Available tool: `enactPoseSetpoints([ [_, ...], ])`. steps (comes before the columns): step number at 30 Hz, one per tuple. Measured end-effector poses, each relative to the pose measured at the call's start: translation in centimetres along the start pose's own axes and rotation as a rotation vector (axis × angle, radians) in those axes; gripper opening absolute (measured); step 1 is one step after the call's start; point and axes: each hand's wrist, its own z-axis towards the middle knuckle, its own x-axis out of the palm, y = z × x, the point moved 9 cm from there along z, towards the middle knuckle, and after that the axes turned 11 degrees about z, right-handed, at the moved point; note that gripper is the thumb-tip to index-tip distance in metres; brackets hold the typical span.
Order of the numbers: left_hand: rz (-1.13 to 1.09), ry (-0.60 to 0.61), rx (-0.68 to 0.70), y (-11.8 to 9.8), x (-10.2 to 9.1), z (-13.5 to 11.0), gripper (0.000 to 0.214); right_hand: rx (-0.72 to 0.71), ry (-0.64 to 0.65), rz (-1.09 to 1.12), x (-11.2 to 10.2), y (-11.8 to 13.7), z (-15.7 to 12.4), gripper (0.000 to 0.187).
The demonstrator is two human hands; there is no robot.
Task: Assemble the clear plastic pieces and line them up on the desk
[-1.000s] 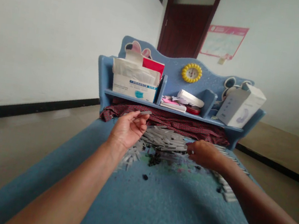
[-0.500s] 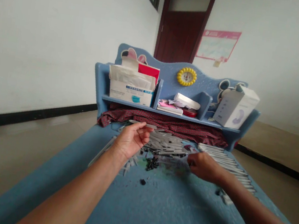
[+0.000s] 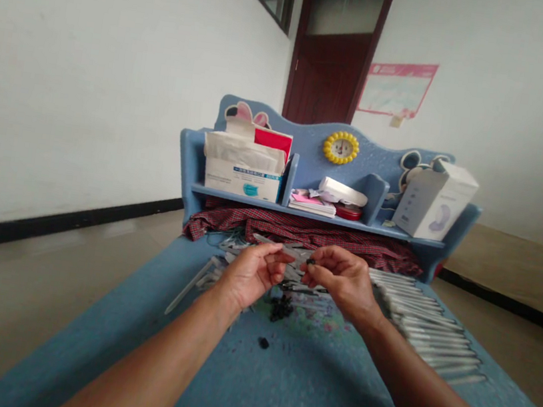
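My left hand (image 3: pixel 251 275) is closed in a pinch on a thin grey stick (image 3: pixel 279 246) that points toward my right hand. My right hand (image 3: pixel 339 280) is raised off the blue desk (image 3: pixel 288 374) and pinches a small black piece (image 3: pixel 310 261) close to the stick's end. Beneath both hands lie a loose pile of grey sticks (image 3: pixel 222 267) and a cluster of small black pieces (image 3: pixel 280 307). One stray black piece (image 3: pixel 263 342) lies nearer to me.
A row of grey sticks (image 3: pixel 428 327) lies lined up on the right of the desk. A red checked cloth (image 3: pixel 308 232) lies under the shelf, which holds a mask box (image 3: pixel 243 169), papers (image 3: pixel 312 202) and a white box (image 3: pixel 434 199). A dark door (image 3: pixel 330 70) is behind.
My right hand has lifted off the desk with a small black piece and come to the left, meeting the stick in my left hand. The camera view has shifted slightly.
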Motion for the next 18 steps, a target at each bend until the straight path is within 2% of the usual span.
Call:
enactPoseSetpoints([
  [18,0.013,0.055,0.003,0.52,0.08,0.36,0.009,-0.07,0.008,-0.003,0.38,-1.02,-0.4,0.019],
])
